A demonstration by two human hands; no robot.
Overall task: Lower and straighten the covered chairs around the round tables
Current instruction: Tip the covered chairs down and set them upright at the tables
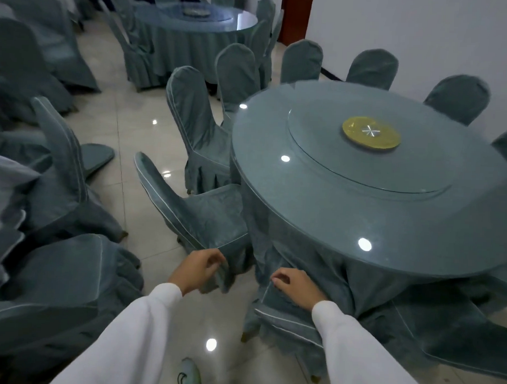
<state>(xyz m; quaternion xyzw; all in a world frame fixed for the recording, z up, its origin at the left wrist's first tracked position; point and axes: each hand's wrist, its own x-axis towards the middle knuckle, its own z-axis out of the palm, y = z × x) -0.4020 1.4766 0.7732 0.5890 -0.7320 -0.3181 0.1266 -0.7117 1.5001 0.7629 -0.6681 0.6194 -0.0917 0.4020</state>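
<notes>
Item, round table (pixel 317 222) — teal cloth under a glass top, with a glass turntable (pixel 371 167) and a yellow disc (pixel 371 134) at its centre. I see my left hand (pixel 199 266) pinching the skirt corner of a tilted covered chair (pixel 194 210) that leans against the table edge; my right hand (pixel 296 284) rests with curled fingers on the neighbouring chair (pixel 285 313) — whether it grips the fabric, I cannot tell. Further chairs ring the table on the tiled floor (pixel 128 130).
</notes>
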